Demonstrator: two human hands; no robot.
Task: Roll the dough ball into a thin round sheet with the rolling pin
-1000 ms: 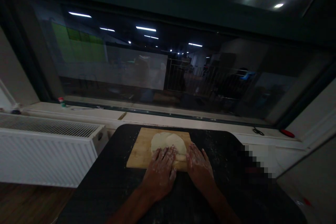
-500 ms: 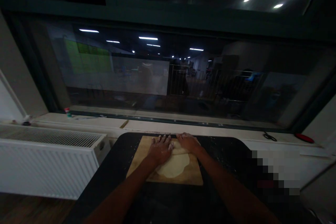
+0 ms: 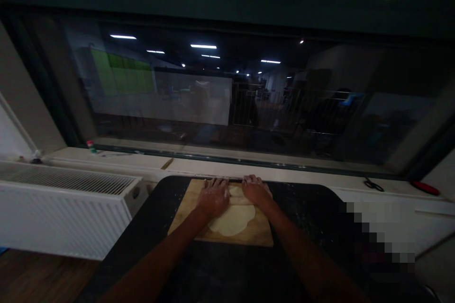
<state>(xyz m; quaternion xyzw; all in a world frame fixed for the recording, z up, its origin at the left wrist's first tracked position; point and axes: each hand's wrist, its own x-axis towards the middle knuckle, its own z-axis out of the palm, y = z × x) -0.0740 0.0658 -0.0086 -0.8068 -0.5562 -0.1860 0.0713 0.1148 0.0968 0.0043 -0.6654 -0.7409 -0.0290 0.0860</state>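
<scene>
While dim light blurs detail, left hand and right hand cover dough.

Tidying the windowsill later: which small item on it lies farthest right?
The flat red oval object at the sill's far right; the black scissors lie just left of it, the red-and-green item far left.

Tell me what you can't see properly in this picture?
- Head view: the far part of the dough lies under the left hand and right hand.
- What the palms press is hidden by the hands themselves.
- A pixelated patch blots out the black table's right side.
- The small things on the windowsill are too small and dim to name.
</scene>
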